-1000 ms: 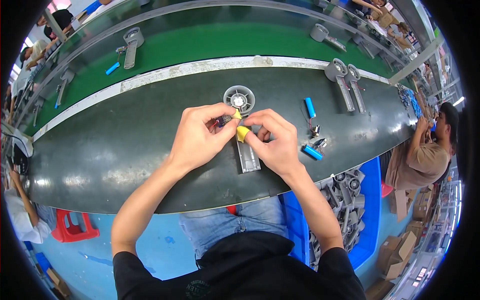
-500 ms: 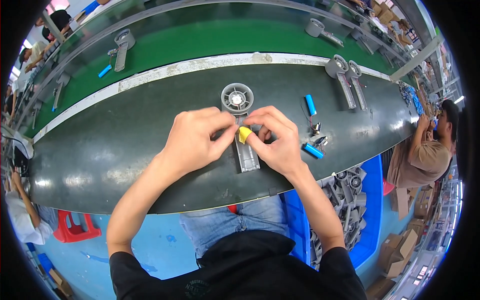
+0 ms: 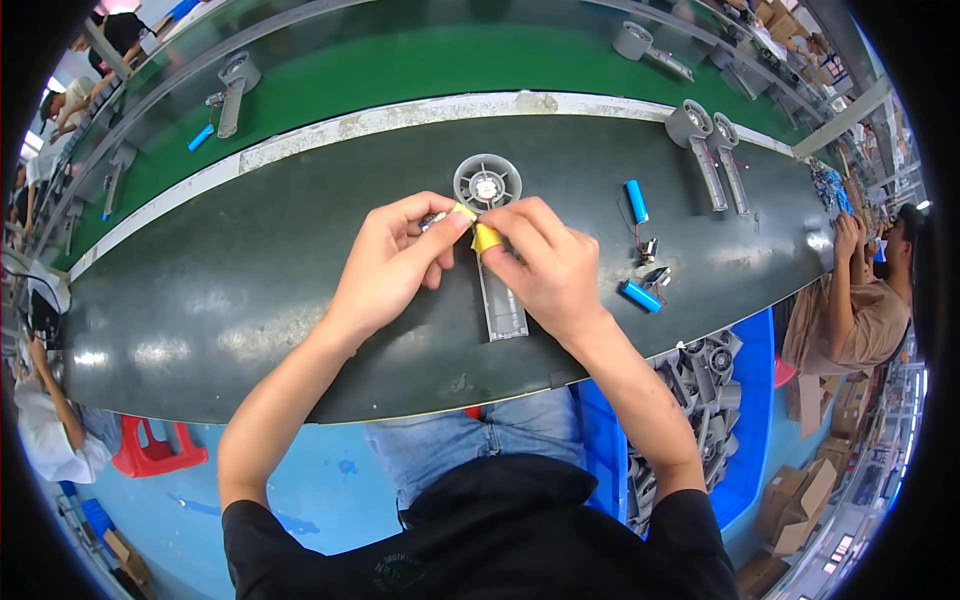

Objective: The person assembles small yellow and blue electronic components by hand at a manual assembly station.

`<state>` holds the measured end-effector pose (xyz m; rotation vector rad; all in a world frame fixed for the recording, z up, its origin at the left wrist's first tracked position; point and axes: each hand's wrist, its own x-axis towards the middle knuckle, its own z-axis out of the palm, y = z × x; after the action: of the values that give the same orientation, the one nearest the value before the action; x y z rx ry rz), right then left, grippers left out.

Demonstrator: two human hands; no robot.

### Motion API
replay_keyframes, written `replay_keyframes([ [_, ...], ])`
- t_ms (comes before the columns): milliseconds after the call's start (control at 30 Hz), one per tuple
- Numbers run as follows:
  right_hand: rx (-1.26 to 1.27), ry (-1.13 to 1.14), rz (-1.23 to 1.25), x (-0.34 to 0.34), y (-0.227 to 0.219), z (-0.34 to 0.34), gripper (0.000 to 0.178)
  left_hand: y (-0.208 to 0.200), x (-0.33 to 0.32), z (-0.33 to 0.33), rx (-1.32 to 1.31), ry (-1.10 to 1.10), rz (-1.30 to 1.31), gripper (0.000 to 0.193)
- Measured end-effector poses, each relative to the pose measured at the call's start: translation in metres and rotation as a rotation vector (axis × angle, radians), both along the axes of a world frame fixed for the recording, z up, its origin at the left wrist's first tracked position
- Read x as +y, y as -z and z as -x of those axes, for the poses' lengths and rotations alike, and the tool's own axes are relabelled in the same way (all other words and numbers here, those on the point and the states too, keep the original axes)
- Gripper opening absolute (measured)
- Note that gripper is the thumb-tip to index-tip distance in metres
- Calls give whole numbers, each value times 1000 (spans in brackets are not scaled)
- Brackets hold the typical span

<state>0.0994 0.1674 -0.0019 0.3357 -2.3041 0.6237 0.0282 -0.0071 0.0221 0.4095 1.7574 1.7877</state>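
A grey handheld fan housing (image 3: 505,305) lies on the dark table, its round spoked head pointing away from me and its hollow handle toward me. Over the join of head and handle, my left hand (image 3: 385,265) pinches a small shiny part (image 3: 431,221), with a bit of yellow at the thumb tip. My right hand (image 3: 555,270) is closed at its fingertips against the left ones, and a yellow wrap (image 3: 486,238) covers its thumb tip. Whatever the right fingers pinch is too small to make out.
To the right lie blue battery cells (image 3: 637,201) wired to small circuit boards (image 3: 650,250). Two more fan housings (image 3: 692,125) stand farther right. Beyond a white ledge runs a green conveyor (image 3: 400,70) with fan parts. A blue bin (image 3: 755,400) of grey housings sits by my right arm.
Both hands have risen slightly toward the fan head. The small shiny part and yellow bit now show at my left fingers. The view has shifted slightly.
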Motion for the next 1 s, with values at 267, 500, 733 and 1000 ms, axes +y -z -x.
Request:
replay_keyframes([
  [267, -90, -26, 293, -1, 6, -1, 21, 21, -9, -23, 397, -153, -47, 24],
  [500, -95, -93, 344, -4, 7, -3, 22, 26, -6, -24, 702, -172, 14, 22],
  [733, -87, -79, 316, -3, 7, -2, 23, 24, -4, -27, 801, -187, 63, 24],
  [1000, -52, -88, 123, 1, 4, -4, 25, 28, -9, -29, 911, -175, 122, 24],
])
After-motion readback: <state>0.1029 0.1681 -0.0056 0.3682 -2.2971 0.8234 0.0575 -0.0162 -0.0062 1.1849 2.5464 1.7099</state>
